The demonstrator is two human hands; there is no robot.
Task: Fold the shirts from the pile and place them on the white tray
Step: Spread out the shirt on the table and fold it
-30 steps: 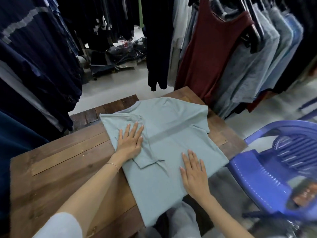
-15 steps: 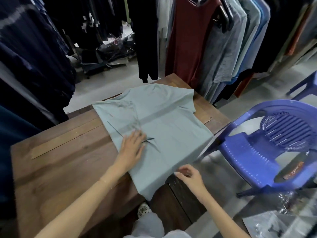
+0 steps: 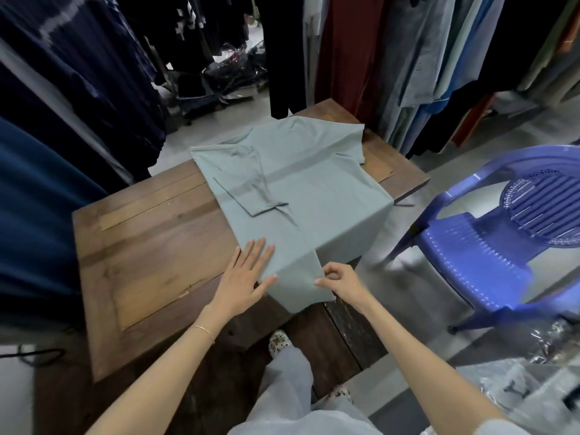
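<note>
Shirt (image 3: 307, 189) half-folded on bench (image 3: 150, 246), our left hand (image 3: 248, 277) flat with fingers straight on the hem, right hand (image 3: 340, 282) pinching its corner: overhanging side may drag the fold crooked when we lift.

A pale green shirt (image 3: 301, 196) lies spread on a wooden table (image 3: 150, 246). The left hand (image 3: 244, 277) rests flat on its near edge, fingers (image 3: 260, 255) straight and together. Just right of them, the right hand (image 3: 340, 281) pinches the hem, fingers curled. Beyond the left fingertips one sleeve lies folded in across the body. Beyond the right fingers the cloth drapes off the table edge. A blue plastic chair (image 3: 489, 255) stands well right of the right fingers. Hanging garments (image 3: 345, 51) line the far side.
</note>
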